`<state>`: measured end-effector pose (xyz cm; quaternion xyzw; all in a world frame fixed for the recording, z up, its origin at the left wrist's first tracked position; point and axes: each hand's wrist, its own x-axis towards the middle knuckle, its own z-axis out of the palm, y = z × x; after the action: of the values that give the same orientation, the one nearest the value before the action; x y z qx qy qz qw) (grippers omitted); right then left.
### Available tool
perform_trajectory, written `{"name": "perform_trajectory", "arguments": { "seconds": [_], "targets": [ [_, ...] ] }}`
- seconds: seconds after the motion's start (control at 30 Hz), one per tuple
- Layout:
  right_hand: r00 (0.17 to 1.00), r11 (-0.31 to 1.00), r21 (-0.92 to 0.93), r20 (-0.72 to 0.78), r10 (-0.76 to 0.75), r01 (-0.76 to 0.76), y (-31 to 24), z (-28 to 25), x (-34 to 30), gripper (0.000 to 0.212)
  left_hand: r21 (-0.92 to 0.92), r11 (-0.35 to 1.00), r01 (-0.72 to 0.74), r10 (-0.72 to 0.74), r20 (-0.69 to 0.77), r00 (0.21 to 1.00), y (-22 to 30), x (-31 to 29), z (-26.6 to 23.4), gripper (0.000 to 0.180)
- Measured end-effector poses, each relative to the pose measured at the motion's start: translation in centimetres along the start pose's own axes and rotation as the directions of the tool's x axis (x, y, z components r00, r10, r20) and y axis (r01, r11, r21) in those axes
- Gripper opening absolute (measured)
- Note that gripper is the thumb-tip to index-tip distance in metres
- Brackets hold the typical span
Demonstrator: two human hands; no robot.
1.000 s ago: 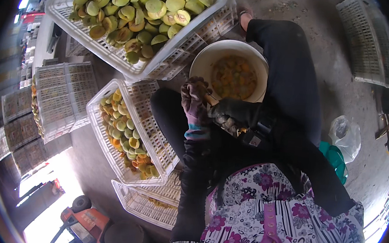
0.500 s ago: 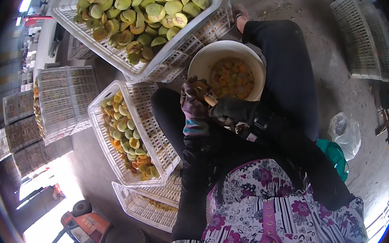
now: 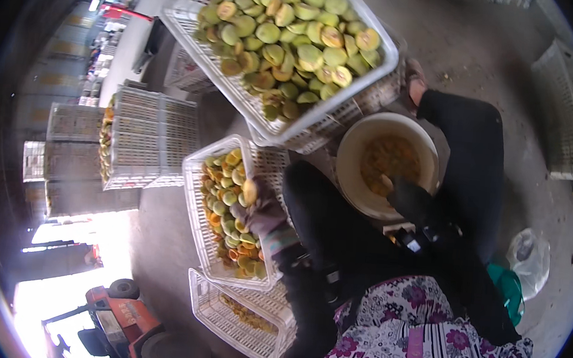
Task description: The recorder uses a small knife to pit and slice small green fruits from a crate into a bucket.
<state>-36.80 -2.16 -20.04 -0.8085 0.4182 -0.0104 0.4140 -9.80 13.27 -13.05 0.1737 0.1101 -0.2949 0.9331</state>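
My left hand, in a stained glove, is over the right side of a white crate of halved green and orange fruit. Its fingers are closed on an orange fruit half. My right hand, in a black glove, is closed around a small tool with a pale handle; the tool's working end cannot be made out. That hand is at the near side of a cream bucket, which holds brownish-orange pieces between my legs.
A larger white crate heaped with green fruit halves stands ahead, on another crate. Another white crate lies nearer me on the left. Stacked crates and an orange-red vehicle are further left. A clear plastic bag lies at right.
My left hand has moved from the bucket's edge leftward to the fruit crate. My right hand has shifted over the bucket, still with the tool. The whole view has swung left.
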Motion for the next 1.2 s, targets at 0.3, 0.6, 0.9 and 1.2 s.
{"name": "perform_trajectory", "arguments": {
  "seconds": [0.3,0.6,0.9,1.2],
  "targets": [
    [0.989,0.991,-0.057,-0.075,-0.129,0.125,-1.7,1.2,-0.6,0.023,0.912,-0.028,-0.408,0.134,0.408,0.903,-0.6,9.7,14.2,0.027],
    [0.972,0.987,-0.004,-0.175,-0.158,0.159,-4.5,-0.2,-0.3,0.016,-0.202,-0.964,-0.171,-0.265,0.695,0.668,-3.9,22.3,18.7,0.029],
    [0.951,0.976,-0.105,-0.23,-0.209,0.189,-2.5,1.3,-0.9,0.017,0.271,-0.872,-0.408,-0.104,0.712,0.695,-4.3,16.7,16.7,0.036],
    [0.916,0.964,-0.03,-0.305,-0.26,0.264,-2.2,0.7,-0.1,0.015,0.791,-0.562,-0.241,0.177,0.4,0.899,-4.0,9.7,10.6,0.02]
  ]
}}
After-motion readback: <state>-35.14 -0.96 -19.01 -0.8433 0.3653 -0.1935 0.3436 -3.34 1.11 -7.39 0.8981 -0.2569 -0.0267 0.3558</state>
